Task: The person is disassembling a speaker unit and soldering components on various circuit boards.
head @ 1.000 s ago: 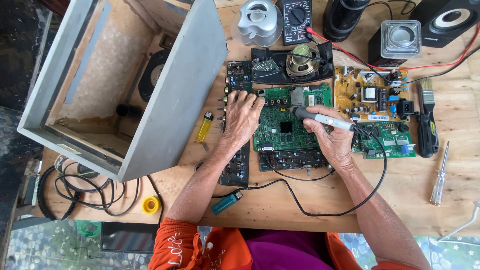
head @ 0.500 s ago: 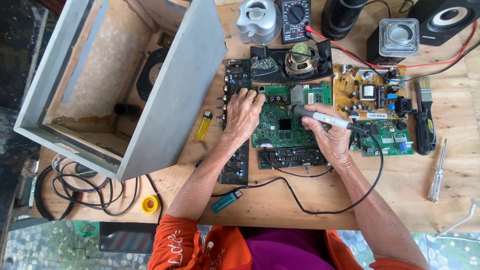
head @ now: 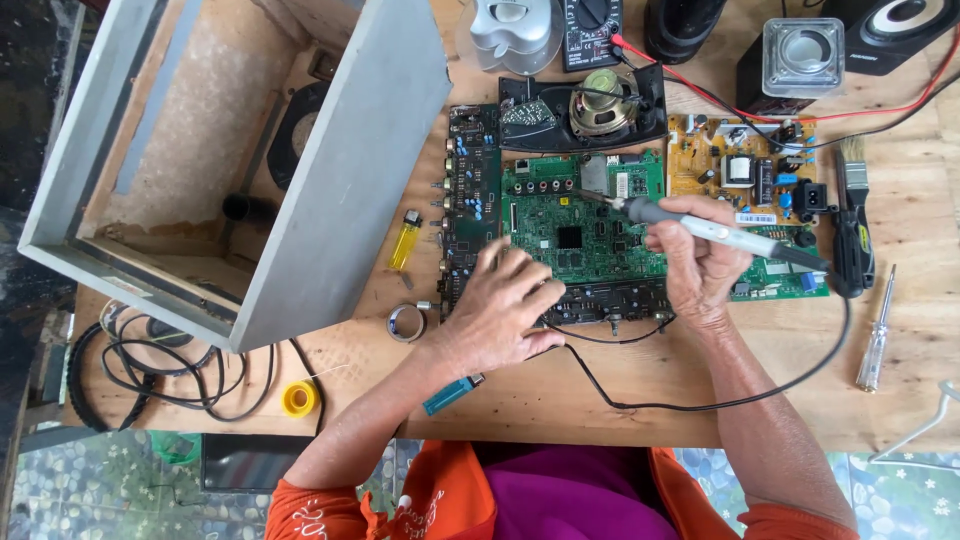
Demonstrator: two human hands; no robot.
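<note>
A green circuit board (head: 585,235) lies flat on the wooden table (head: 640,385). My left hand (head: 500,312) rests palm-down on the board's lower left corner, fingers spread, holding nothing. My right hand (head: 700,268) grips a grey soldering iron (head: 722,232) like a pen; its tip touches the board's upper middle part. The iron's black cord (head: 700,400) loops across the table toward me. A dark narrow board (head: 468,195) lies against the green board's left edge, and a yellow board (head: 740,172) lies to its right.
A big grey wooden box (head: 330,190) lies open at the left. A speaker in a black housing (head: 592,105), a multimeter (head: 590,28) and small speakers (head: 800,50) line the far side. Nearby lie a yellow lighter (head: 405,240), a blue lighter (head: 452,394), a tape roll (head: 405,322), a brush (head: 855,215) and a screwdriver (head: 875,335).
My left hand has slid toward me, from the green board's upper left down to its lower left corner. The right hand still holds the iron, its tip a little farther up the board.
</note>
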